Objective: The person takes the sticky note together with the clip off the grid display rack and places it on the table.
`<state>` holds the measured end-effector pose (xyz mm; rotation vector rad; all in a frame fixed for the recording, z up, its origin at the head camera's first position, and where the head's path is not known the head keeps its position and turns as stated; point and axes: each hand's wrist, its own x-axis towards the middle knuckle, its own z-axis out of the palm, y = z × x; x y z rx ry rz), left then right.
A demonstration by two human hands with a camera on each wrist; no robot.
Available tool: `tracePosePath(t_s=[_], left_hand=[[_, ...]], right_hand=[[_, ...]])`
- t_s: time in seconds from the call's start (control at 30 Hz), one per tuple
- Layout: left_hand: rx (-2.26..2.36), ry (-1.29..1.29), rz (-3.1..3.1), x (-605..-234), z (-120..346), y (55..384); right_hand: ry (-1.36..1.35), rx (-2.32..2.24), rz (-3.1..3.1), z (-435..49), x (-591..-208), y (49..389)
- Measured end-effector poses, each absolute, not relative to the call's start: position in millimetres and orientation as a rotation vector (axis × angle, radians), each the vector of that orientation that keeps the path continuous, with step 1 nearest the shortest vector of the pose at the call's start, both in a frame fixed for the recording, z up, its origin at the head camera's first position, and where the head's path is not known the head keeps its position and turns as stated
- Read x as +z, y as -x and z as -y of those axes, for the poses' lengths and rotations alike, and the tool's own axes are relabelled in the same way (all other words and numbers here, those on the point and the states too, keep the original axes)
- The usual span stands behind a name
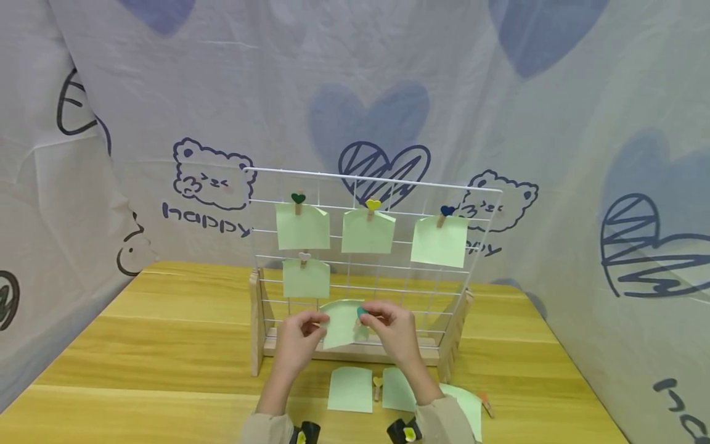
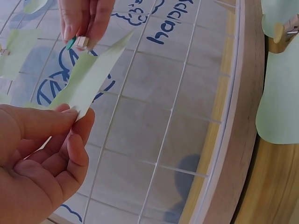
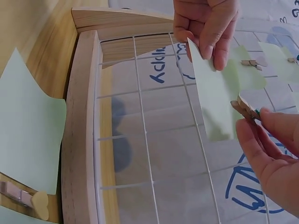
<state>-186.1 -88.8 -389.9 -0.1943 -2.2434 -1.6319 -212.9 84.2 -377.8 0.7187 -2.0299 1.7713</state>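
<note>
My left hand (image 1: 297, 342) pinches a pale green paper note (image 1: 339, 324) by its left edge, between thumb and fingers. At the note's other side, my right hand (image 1: 396, 330) pinches a small wooden clothespin (image 3: 245, 109) with a teal heart on its end. In the right wrist view the clothespin's tip overlaps the note's edge. Both hands are in front of a white wire grid (image 1: 310, 172) on a wooden stand (image 1: 383, 356). Four-sided notes hang on it by heart clothespins: a top row with a green heart (image 1: 298, 198), yellow heart (image 1: 373, 204) and blue heart (image 1: 446, 211), and one lower left note (image 1: 306, 280).
On the wooden table before the stand lie more green notes (image 1: 350, 391), partly hidden by the right forearm. A yellow-heart clothespin (image 1: 378, 390) lies between two of them, and an orange-topped clothespin (image 1: 485, 405) at the right. A printed cloth (image 1: 288, 111) hangs behind.
</note>
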Motion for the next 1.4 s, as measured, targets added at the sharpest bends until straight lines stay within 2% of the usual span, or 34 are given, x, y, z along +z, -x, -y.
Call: tracePosePath(t_s=[0.6, 1.1, 1.4], left_hand=[[-1.676, 0.148, 2.317, -400, 99, 182], [-1.652, 0.151, 2.314, -406, 106, 180], [-1.662, 0.108, 2.346, -412, 110, 179]], right_hand=[[-0.6, 1.925, 2.137, -75, -370, 193], [-0.568, 1.975, 2.164, -75, -410, 212], [-0.536, 1.964, 2.227, -67, -393, 196]])
